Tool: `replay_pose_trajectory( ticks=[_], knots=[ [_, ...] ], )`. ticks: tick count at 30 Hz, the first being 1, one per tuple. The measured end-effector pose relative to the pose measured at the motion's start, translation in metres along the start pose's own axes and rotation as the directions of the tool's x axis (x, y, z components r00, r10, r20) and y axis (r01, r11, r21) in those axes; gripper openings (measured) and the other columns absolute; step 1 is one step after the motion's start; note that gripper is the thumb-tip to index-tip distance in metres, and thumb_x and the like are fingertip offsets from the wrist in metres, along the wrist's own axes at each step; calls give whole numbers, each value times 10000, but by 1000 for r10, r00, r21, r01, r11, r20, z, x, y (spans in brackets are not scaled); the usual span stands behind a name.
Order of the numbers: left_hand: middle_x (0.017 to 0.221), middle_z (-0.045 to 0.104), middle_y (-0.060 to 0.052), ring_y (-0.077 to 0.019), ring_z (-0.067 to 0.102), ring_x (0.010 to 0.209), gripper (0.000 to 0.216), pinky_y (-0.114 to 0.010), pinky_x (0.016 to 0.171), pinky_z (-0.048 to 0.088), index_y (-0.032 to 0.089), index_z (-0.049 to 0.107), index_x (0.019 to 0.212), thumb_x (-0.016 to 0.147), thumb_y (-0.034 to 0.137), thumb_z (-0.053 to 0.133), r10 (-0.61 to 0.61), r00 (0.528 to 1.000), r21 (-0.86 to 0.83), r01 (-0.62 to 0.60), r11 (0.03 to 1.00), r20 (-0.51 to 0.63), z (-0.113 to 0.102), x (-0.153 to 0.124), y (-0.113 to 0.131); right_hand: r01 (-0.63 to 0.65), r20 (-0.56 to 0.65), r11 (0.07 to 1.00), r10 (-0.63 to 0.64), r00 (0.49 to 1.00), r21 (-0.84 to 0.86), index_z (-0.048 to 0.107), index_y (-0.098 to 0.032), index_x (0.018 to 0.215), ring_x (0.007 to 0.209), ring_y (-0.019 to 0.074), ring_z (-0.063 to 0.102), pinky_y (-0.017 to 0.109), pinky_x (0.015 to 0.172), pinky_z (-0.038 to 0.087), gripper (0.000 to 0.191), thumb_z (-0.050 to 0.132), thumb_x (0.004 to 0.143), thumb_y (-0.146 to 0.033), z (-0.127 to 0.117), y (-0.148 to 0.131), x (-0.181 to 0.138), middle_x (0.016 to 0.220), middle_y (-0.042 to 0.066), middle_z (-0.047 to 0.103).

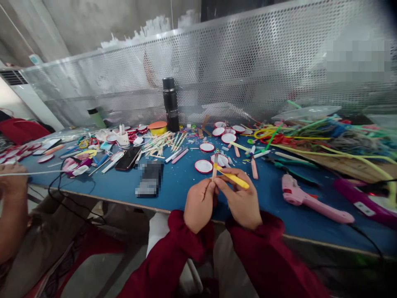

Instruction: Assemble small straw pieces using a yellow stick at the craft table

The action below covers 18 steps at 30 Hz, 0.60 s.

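Observation:
My left hand (199, 205) pinches a flat wooden craft stick (214, 170), held upright, with a yellow band near its upper part. Close beside it, my right hand (245, 205) grips a slim yellow tool (237, 180) whose narrow end points at the stick. What kind of tool it is, I cannot make out. Both hands are above the front edge of the blue table (176, 186). Just beyond them lie white discs with red rims, one a round disc (204, 166) left of the stick. A pink glue gun (313, 200) rests to the right of my right hand.
A phone (127, 158) and a blurred dark item (149, 179) lie left. A black bottle (170, 105) stands near the perforated metal screen (248, 70). Pliers (294, 167), a purple device (366, 198) and coloured strands (341, 134) crowd the right. Another person's hand (14, 182) is far left.

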<state>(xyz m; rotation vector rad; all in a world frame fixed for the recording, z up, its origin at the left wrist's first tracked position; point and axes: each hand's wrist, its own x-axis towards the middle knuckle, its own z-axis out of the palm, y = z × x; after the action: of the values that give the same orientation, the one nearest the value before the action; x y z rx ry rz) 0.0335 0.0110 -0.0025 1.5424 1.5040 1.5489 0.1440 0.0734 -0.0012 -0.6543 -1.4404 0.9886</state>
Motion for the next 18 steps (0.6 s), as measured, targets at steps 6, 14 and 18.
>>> replay_pose_trajectory(
  ticks=[6, 14, 18],
  knots=[
    [595, 541, 27, -130, 505, 593, 402, -265, 648, 366, 204, 545, 730, 1052, 395, 399, 37, 999, 61, -36, 997, -15, 2, 4, -5, -44, -10, 997, 45, 999, 69, 642, -233, 1000, 764, 205, 754, 360, 765, 615, 399, 856, 743, -449, 2, 5, 5, 851, 25, 762],
    [659, 598, 1, -147, 538, 654, 428, -268, 637, 350, 205, 631, 804, 1042, 480, 407, 48, 997, 110, -42, 993, -52, 5, 3, -3, -80, -91, 994, 87, 992, 73, 627, -229, 990, 783, 220, 758, 339, 714, 593, 446, 875, 686, -441, 3, 13, 10, 825, 29, 766],
    [681, 611, -12, -157, 540, 664, 406, -280, 646, 355, 204, 626, 799, 1043, 437, 400, 75, 995, 162, -64, 985, -63, 5, 4, -5, -93, -67, 988, 102, 993, 127, 618, -229, 964, 711, 198, 726, 315, 668, 562, 458, 888, 643, -416, 3, 16, 14, 770, 14, 751]
  ],
)
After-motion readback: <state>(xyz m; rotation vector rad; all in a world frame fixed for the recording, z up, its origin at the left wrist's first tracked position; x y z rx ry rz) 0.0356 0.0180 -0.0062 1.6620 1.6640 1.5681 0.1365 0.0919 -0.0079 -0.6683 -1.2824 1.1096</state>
